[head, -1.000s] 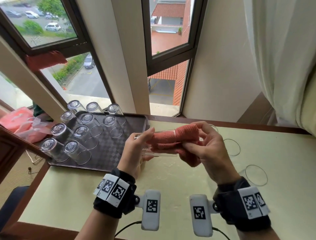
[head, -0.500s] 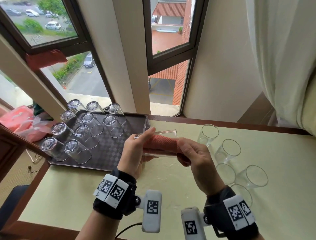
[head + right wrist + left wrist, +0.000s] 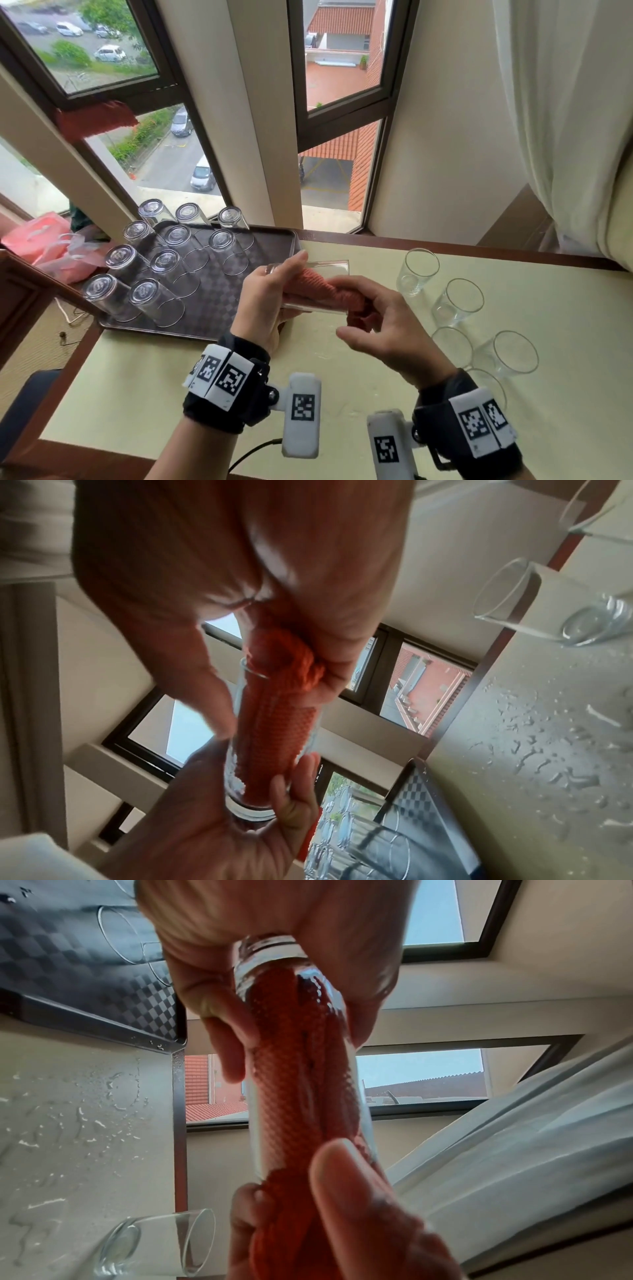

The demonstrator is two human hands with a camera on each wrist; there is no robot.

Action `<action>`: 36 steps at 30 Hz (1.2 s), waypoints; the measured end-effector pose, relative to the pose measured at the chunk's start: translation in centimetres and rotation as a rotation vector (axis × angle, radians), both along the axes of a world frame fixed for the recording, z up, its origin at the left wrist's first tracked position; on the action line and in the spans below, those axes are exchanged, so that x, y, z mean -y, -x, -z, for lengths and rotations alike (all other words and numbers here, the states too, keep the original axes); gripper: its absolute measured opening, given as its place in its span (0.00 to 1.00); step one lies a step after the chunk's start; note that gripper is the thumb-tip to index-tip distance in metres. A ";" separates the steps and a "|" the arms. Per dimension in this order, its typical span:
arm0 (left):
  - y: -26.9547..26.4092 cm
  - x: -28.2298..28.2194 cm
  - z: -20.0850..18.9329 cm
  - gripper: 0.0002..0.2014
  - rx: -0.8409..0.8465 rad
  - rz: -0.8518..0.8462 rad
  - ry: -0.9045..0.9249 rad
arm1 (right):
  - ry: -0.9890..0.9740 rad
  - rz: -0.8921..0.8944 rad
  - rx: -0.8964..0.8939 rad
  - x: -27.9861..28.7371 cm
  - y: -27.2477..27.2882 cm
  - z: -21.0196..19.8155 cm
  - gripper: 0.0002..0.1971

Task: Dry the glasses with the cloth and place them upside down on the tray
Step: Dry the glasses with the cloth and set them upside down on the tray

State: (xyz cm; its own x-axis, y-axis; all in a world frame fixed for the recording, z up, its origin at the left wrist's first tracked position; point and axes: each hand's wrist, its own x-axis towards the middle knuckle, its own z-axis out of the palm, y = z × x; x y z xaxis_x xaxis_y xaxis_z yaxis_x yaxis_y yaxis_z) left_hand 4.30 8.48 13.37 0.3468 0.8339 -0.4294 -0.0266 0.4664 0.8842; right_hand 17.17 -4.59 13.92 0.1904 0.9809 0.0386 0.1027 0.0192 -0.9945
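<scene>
Ten glasses [image 3: 161,265] stand upside down on the dark checkered tray [image 3: 219,315], at the left side of our pale green table [image 3: 565,411]. We hold one more glass [image 3: 322,287] on its side in the air, above the table and just beside the right edge of the tray. Our left hand [image 3: 265,301] grasps this glass near its thick bottom, with the fingers curled around it, as the left wrist view shows. The red cloth [image 3: 325,289] is pushed inside the glass and fills most of it. Our right hand [image 3: 383,329] pinches the bunched end of the cloth at the open mouth of the glass, its fingers bent around the fabric. To the right, five other glasses [image 3: 457,303] stand upright on the table, close together and well apart from the tray. Water drops [image 3: 85,1123] lie on the table surface. Behind the tray there is a window [image 3: 171,147], and a white curtain [image 3: 565,120] hangs at the right.
</scene>
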 end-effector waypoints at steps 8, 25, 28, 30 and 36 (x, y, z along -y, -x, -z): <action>-0.1 0.5 -0.7 0.34 0.021 0.039 0.007 | -0.038 0.102 -0.036 -0.8 0.5 -0.4 0.25; -0.6 1.5 -0.2 0.35 0.059 0.055 -0.213 | 0.045 0.183 -0.312 -2.2 0.0 -0.6 0.24; -0.2 1.2 0.1 0.31 0.111 0.195 -0.159 | 0.020 0.206 -0.424 -2.1 -0.6 -0.7 0.22; 0.1 0.8 -0.1 0.29 0.136 0.332 -0.069 | -0.005 0.210 -0.425 -1.9 -1.3 -0.9 0.24; 0.3 0.2 0.7 0.39 0.187 0.423 -0.098 | 0.035 0.117 -0.267 -1.8 -1.9 -1.1 0.22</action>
State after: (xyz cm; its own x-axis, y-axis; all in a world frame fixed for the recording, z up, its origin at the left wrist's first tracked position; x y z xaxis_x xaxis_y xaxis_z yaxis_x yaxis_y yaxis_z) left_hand 3.97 8.29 12.70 0.7288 0.6361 -0.2535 -0.0155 0.3855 0.9226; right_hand 19.07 -2.82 15.04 0.3008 0.9517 -0.0611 -0.1634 -0.0117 -0.9865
